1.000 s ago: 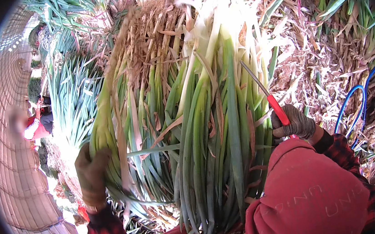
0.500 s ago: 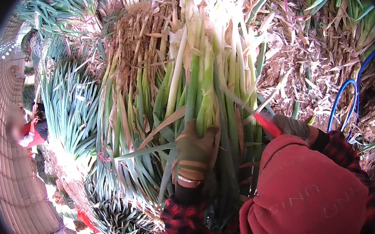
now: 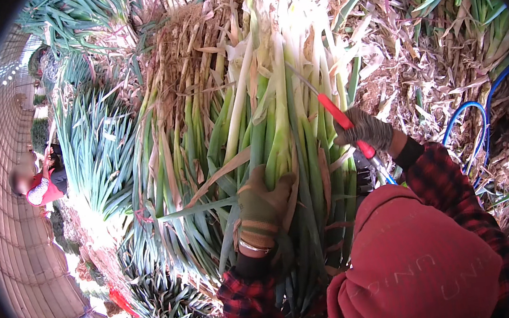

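Observation:
A big pile of long green onions (image 3: 264, 133) with white stalks lies in front of me, tops toward me. My left hand (image 3: 261, 211), in a brownish work glove, grips a bunch of green stalks in the middle of the pile. My right hand (image 3: 368, 129), in a grey knit glove, holds a thin tool with a red handle (image 3: 340, 119) and a metal tip that points up into the white stalks. Both sleeves are red and black plaid.
Dry straw and husks (image 3: 405, 62) cover the ground to the right, with a blue hose (image 3: 479, 116) looped on it. More green onion heaps (image 3: 95, 145) lie at the left. A person in red (image 3: 37, 188) crouches far left by a woven wall (image 3: 11, 259).
My left hand came from the pile's left edge to the middle and took hold of a bunch of stalks. My right hand rose with the red-handled tool toward the white stalks.

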Demonstrator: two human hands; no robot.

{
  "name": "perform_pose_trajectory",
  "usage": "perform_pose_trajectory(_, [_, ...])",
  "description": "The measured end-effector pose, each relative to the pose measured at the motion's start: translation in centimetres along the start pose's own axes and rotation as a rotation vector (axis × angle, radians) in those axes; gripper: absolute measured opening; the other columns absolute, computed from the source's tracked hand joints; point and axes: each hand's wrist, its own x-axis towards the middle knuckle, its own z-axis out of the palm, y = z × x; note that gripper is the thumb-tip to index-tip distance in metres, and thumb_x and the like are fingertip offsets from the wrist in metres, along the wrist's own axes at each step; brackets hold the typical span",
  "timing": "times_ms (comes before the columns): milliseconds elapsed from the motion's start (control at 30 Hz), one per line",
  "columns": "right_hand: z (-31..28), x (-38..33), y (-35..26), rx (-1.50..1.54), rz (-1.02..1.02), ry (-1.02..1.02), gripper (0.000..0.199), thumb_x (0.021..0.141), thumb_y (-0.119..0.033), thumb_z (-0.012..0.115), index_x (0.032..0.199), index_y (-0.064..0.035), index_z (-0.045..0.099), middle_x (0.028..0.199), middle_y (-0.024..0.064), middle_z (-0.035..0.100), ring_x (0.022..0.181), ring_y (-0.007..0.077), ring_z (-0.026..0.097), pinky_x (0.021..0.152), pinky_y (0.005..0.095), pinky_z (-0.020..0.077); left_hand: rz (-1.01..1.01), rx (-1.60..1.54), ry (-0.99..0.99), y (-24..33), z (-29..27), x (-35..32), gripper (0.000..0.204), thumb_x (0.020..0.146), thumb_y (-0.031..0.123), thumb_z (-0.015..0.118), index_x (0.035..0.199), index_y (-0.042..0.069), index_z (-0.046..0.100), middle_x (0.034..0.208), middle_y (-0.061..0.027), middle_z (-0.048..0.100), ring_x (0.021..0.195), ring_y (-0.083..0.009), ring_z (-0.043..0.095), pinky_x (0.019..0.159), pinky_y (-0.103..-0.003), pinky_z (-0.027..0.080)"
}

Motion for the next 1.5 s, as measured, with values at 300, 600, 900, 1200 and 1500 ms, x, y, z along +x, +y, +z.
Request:
perform_pose_trajectory(300, [-4.2, 7.6, -1.3, 0.070, 0.117, 0.188, 0.039, 0.076, -0.041, 0.079, 0.070, -0.0058, 0.063, 0.056, -0.0011, 0.053, 0.046, 0.0105, 0.050, 0.045, 0.0262, 0.0392, -0.012, -0.183, -0.088, 0.9, -0.7, -0.1, 0.045, 0.080, 0.031, 0.072, 0.106, -0.005, 0.065, 0.088, -0.0280, 0.068, 0.086, -0.0423, 0.068, 0.077, -0.043, 0.052])
perform_pose_trajectory(600, [-7.3, 13.2, -3.6, 0.159, -0.008, 0.300, 0.031, 0.081, -0.036, 0.076, 0.070, -0.0115, 0.060, 0.057, -0.0035, 0.051, 0.045, 0.0070, 0.049, 0.043, 0.0224, 0.0393, 0.036, -0.155, -0.082, 1.3, -1.0, -0.2, 0.038, 0.081, 0.025, 0.071, 0.104, -0.005, 0.066, 0.086, -0.0210, 0.070, 0.081, -0.0274, 0.070, 0.073, -0.038, 0.053])
perform_pose_trajectory(900, [-2.3, 2.3, -1.7, -0.232, 0.031, 0.103, 0.043, 0.080, -0.042, 0.078, 0.070, -0.0075, 0.055, 0.054, 0.0003, 0.050, 0.049, 0.0098, 0.051, 0.049, 0.0300, 0.0423, 0.172, -0.379, 0.046, -2.7, -8.1, 5.8, 0.020, 0.093, 0.015, 0.065, 0.105, -0.001, 0.069, 0.087, -0.0060, 0.070, 0.076, -0.0100, 0.062, 0.068, -0.022, 0.050])
perform_pose_trajectory(1200, [2.5, -5.8, -2.0, 0.036, 0.113, -0.015, 0.036, 0.063, -0.024, 0.081, 0.061, -0.0032, 0.051, 0.060, 0.0043, 0.053, 0.057, 0.0163, 0.052, 0.057, 0.0329, 0.0419, -0.250, 0.689, 0.225, -17.2, -13.6, 21.3, 0.062, 0.073, 0.047, 0.072, 0.119, 0.005, 0.065, 0.115, -0.0266, 0.066, 0.110, -0.0411, 0.063, 0.096, -0.044, 0.049])
perform_pose_trajectory(1500, [2.6, -4.8, -4.0, -0.073, 0.117, -0.011, 0.038, 0.061, -0.028, 0.080, 0.060, -0.0033, 0.051, 0.058, 0.0034, 0.053, 0.056, 0.0143, 0.051, 0.055, 0.0302, 0.0410, -0.125, 0.324, 0.175, -16.7, -21.5, 15.2, 0.049, 0.074, 0.036, 0.074, 0.103, -0.003, 0.067, 0.087, -0.0180, 0.071, 0.076, -0.0250, 0.068, 0.073, -0.035, 0.053])
